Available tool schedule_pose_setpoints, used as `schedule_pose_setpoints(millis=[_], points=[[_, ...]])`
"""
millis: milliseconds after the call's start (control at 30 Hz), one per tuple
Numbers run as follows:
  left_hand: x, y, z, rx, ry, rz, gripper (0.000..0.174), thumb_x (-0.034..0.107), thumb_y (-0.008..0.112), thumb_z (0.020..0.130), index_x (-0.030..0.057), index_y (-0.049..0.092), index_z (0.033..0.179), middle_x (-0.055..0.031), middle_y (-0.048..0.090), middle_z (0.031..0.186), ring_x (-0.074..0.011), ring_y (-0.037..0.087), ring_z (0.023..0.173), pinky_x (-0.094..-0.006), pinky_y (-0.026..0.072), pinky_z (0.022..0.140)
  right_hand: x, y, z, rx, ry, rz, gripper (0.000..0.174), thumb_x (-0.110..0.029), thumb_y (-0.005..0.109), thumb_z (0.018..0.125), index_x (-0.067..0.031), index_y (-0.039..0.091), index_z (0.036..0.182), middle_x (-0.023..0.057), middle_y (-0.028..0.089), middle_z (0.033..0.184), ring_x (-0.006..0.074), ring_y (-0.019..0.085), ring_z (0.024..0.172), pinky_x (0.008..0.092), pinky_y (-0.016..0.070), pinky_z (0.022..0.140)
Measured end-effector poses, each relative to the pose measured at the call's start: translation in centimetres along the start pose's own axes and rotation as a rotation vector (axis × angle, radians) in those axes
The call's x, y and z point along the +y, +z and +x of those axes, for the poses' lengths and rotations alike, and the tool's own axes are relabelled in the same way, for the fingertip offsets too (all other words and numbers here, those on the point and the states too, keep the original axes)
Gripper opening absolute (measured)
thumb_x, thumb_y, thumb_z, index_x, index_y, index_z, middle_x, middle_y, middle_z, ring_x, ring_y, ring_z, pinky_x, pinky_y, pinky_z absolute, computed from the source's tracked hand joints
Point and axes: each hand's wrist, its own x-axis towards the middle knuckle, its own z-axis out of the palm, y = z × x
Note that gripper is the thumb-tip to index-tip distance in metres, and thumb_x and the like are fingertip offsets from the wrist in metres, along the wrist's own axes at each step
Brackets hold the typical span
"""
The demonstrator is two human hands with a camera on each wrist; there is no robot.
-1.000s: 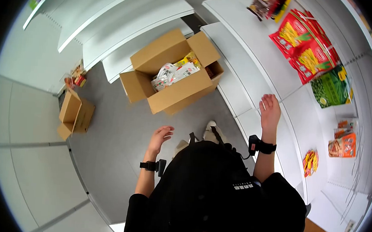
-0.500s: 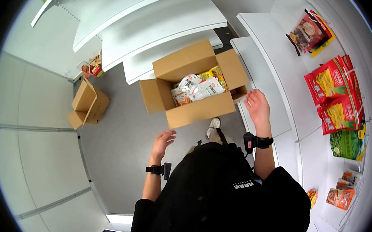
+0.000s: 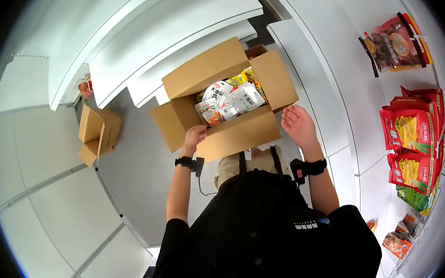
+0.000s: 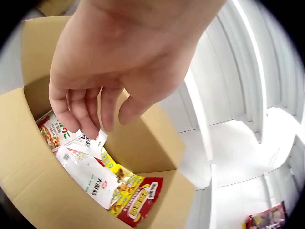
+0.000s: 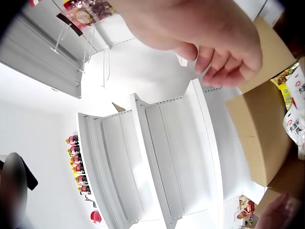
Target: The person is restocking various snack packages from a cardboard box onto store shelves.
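Note:
An uncovered cardboard box (image 3: 239, 138) holds white snack pouches (image 3: 244, 100) and yellow and red packets (image 4: 135, 197). My left hand (image 3: 195, 136) is at the box's near left corner; in the left wrist view that hand (image 4: 116, 62) hangs over the pouches with fingers loosely bent, holding nothing. Beside the box's right flap, my right hand (image 3: 300, 126) has relaxed fingers and holds nothing. The right wrist view shows this hand (image 5: 209, 40) near a cardboard flap (image 5: 248, 138). Whether the left fingertips touch the box edge, I cannot tell.
White shelves (image 3: 183, 30) stand beyond the box, and more shelving (image 3: 335, 69) runs along the right, with red bags (image 3: 412, 132) and a brown snack bag (image 3: 394, 45) hanging there. A smaller cardboard box (image 3: 110, 131) sits on the floor at left.
The large box is nearer the body than a second ago, and the view has turned. My left hand has moved up to its near left corner; my right hand is beside its right flap.

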Motion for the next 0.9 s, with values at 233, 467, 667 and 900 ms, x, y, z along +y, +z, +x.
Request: schedule_pose_setpoints(millis=[233, 467, 667, 900], points=[[-0.9, -1.2, 12.2, 0.128, -0.155, 0.389, 0.020, 0.024, 0.055, 0.087, 0.0104, 0.065, 0.098, -0.0006, 0.063, 0.082, -0.0108, 0.059, 0.071, -0.0247, 0.0466, 0.058, 3.9, -2.8, -2.5, 0.158, -0.030, 0.106, 0.015, -0.023, 0.056, 0.089, -0.0085, 0.060, 0.091, 0.0061, 0.062, 0.095, 0.0196, 0.056, 0.090, 0.0343, 0.0464, 0.081], [-8.0, -5.4, 27.8, 0.134, 0.072, 1.010, 0.038, 0.035, 0.056, 0.083, -0.0002, 0.066, 0.095, -0.0195, 0.064, 0.093, -0.0304, 0.063, 0.086, -0.0393, 0.0500, 0.074, 8.0, -6.0, -5.4, 0.492, -0.020, 0.207, 0.017, -0.024, 0.054, 0.090, -0.0081, 0.059, 0.092, 0.0061, 0.061, 0.094, 0.0199, 0.055, 0.090, 0.0344, 0.0456, 0.081], [-5.1, -4.4, 28.4, 0.100, 0.115, 1.005, 0.045, 0.035, 0.059, 0.079, 0.0005, 0.063, 0.107, -0.0252, 0.059, 0.112, -0.0393, 0.056, 0.107, -0.0430, 0.0456, 0.090, 11.5, -5.1, -5.6, 0.547, 0.011, 0.214, 0.018, -0.024, 0.053, 0.091, -0.0074, 0.060, 0.094, 0.0070, 0.062, 0.095, 0.0206, 0.055, 0.090, 0.0351, 0.0453, 0.082], [-6.1, -4.7, 31.7, -0.026, 0.064, 1.093, 0.049, 0.030, 0.055, 0.078, 0.0029, 0.055, 0.119, -0.0263, 0.055, 0.117, -0.0394, 0.052, 0.112, -0.0409, 0.0421, 0.097, 13.0, -4.3, -5.5, 0.587, 0.002, 0.161, 0.021, -0.026, 0.053, 0.092, -0.0060, 0.060, 0.095, 0.0078, 0.062, 0.097, 0.0206, 0.056, 0.091, 0.0351, 0.0456, 0.082]])
